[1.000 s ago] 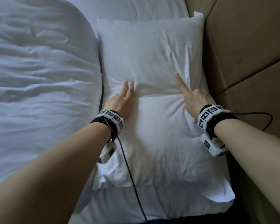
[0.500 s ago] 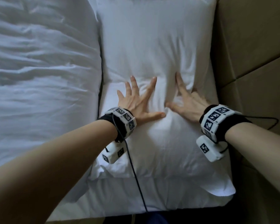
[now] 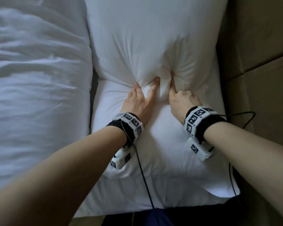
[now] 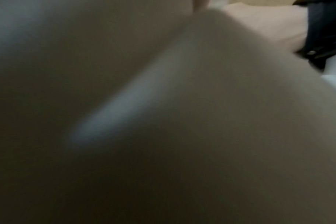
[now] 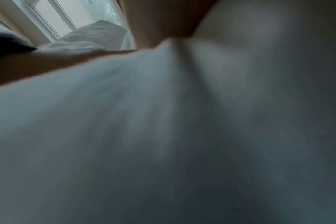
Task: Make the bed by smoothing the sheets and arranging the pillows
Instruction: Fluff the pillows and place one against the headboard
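A white pillow (image 3: pixel 153 35) lies lengthwise between the duvet and the headboard, with a deep crease across its middle. My left hand (image 3: pixel 140 99) presses into that crease with straight fingers (image 3: pixel 154 85). My right hand (image 3: pixel 182 98) digs in beside it with its index finger (image 3: pixel 171 82) straight. Its other fingers bend under and stay hidden. A raised fold of pillow fabric (image 3: pixel 163 89) stands between the two hands. Both wrist views are blurred and filled with pillow cloth (image 5: pixel 125 121).
A rumpled white duvet (image 3: pixel 39 79) covers the bed on the left. Tan padded headboard panels (image 3: pixel 260 46) run close along the pillow's right side. A flat white sheet (image 3: pixel 153 196) shows at the near edge. Black cables (image 3: pixel 144 176) trail from both wristbands.
Both hands, first apart and then spread flat on the pillow, have slid together into its middle crease, bunching a fold of fabric between them. The view has moved closer.
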Demonstrator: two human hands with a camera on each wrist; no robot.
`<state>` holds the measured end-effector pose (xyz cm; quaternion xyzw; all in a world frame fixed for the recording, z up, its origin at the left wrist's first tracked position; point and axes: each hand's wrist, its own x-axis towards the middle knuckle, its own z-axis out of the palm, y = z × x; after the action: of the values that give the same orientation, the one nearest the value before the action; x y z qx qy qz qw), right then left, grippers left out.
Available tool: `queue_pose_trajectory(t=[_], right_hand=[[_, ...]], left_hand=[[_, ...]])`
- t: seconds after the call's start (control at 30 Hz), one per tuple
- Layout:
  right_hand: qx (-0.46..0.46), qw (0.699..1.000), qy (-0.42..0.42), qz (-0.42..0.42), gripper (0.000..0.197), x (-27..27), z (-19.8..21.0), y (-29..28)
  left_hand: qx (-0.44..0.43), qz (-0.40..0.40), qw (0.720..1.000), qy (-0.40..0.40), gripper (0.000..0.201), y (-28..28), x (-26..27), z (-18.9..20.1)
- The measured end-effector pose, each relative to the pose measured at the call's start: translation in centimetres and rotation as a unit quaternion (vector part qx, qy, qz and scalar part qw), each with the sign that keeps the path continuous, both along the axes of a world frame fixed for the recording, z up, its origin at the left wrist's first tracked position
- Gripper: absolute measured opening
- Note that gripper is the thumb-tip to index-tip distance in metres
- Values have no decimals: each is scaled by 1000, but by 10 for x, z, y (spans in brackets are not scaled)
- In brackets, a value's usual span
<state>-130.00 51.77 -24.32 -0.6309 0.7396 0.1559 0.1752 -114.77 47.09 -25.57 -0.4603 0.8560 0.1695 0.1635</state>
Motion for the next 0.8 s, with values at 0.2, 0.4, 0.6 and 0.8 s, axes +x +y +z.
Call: queue_pose_trajectory(t=[0.2, 0.4, 0.6, 0.8], right_hand=[[-6, 1000, -14, 9, 76, -3, 19, 3], [-59, 997, -52, -6, 93, -8, 67, 9], [-90, 995, -31, 1, 86, -10, 133, 10], [-124, 992, 21, -7, 74, 2, 256, 7]], left_hand=[[35, -27, 999, -16, 72, -8, -1, 23], [75, -56, 995, 24, 63, -19, 9, 77], [74, -65, 995, 29, 51, -20, 14, 149], [-49, -198, 977, 58, 80, -34, 26, 251]])
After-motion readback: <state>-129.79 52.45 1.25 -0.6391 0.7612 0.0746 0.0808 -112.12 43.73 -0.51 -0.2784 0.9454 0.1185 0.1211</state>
